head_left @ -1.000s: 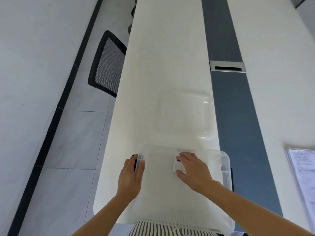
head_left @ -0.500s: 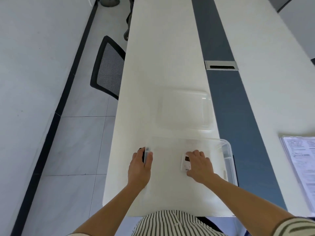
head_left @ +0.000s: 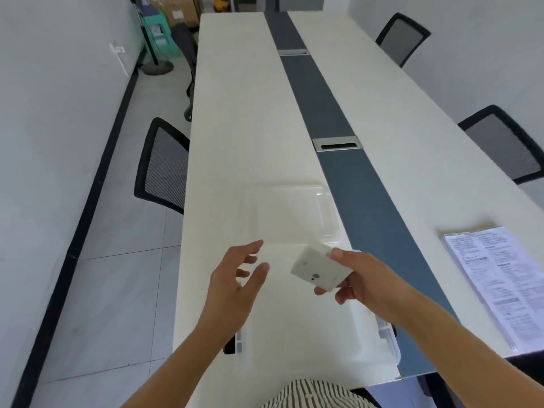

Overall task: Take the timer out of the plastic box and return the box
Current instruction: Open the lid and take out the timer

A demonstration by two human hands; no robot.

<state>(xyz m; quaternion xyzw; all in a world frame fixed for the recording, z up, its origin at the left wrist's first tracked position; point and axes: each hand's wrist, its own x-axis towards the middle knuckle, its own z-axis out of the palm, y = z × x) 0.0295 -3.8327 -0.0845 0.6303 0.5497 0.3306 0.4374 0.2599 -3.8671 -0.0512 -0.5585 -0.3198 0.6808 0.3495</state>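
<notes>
A small white timer (head_left: 319,267) is lifted above the table, its back side with a round dot facing me, and my right hand (head_left: 363,279) grips it by the right end. My left hand (head_left: 237,285) hovers to its left with fingers spread, holding nothing. Below both hands the clear plastic box (head_left: 385,338) stands open near the table's front edge, with dark latches at its left and right ends. The box's clear lid (head_left: 290,213) lies flat on the table just beyond it.
The long white table (head_left: 250,119) has a blue-grey centre strip with metal cable hatches (head_left: 338,143). A sheaf of printed papers (head_left: 500,278) lies at the right. Black mesh chairs stand on the left (head_left: 162,169) and the right (head_left: 506,142).
My right hand has lifted the timer up out of the box. My left hand has let go of the box's left edge and risen, open. The camera has tilted up.
</notes>
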